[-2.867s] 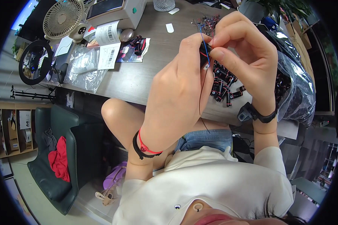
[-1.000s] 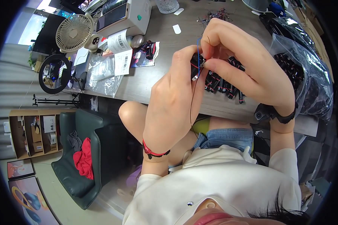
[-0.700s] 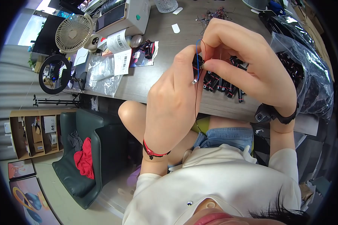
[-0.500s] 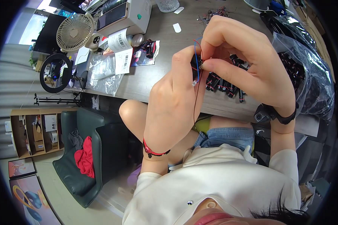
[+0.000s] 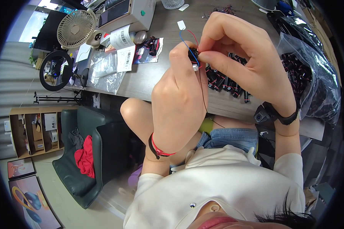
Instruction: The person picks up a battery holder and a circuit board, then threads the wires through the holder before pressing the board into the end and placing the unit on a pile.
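A small black part (image 5: pixel 193 56) with thin red, blue and black wires is held up over the table's near edge. Its lower side rests in the fingers of my left hand (image 5: pixel 175 99), which are closed around it. From the right, my right hand (image 5: pixel 252 65) meets it with thumb and forefinger pinched together, where the red wire (image 5: pixel 194 36) runs into the fingertips. The blue wire (image 5: pixel 185 42) arches above the part, next to a small pale connector (image 5: pixel 196 67). A dark wire (image 5: pixel 203 91) hangs down toward my lap. The exact pinch point is hidden.
Several small black parts (image 5: pixel 229 84) lie on the grey table (image 5: pixel 164 38) behind my hands. More fill a clear plastic bag (image 5: pixel 317 87) at the right. Loose wires (image 5: pixel 223 10) lie at the back. A fan (image 5: pixel 77 28), a white box (image 5: pixel 141 15) and papers (image 5: pixel 124 57) stand or lie left.
Both hands have shifted slightly left with the black part. The red and blue wires now spread apart above it, where they had been bunched close to the fingers.
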{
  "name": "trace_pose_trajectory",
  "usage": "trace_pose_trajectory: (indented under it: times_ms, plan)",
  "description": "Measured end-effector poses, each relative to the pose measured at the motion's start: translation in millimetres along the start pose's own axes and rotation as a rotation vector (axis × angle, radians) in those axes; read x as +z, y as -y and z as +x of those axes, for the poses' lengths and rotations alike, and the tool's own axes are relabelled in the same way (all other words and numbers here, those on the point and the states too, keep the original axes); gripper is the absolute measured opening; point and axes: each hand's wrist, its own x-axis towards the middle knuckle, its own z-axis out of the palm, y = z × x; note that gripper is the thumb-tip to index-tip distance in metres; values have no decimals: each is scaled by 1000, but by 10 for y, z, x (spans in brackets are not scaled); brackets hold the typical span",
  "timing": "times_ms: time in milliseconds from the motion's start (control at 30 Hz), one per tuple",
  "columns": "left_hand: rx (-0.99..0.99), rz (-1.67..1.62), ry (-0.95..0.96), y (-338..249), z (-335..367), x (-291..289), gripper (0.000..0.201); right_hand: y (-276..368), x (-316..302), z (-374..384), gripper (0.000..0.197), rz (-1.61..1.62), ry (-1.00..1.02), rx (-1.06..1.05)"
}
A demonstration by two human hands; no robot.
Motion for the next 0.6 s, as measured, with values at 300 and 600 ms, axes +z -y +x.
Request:
trace_pose_trajectory:
  times_ms: [300, 600]
  plan:
    - [85, -286, 153, 136, 157, -70, 24, -96, 13, -23, 9, 173, -44, -66]
    - [-309, -1119, 430, 135, 116, -129, 38, 122, -91, -35, 9, 74, -30, 5]
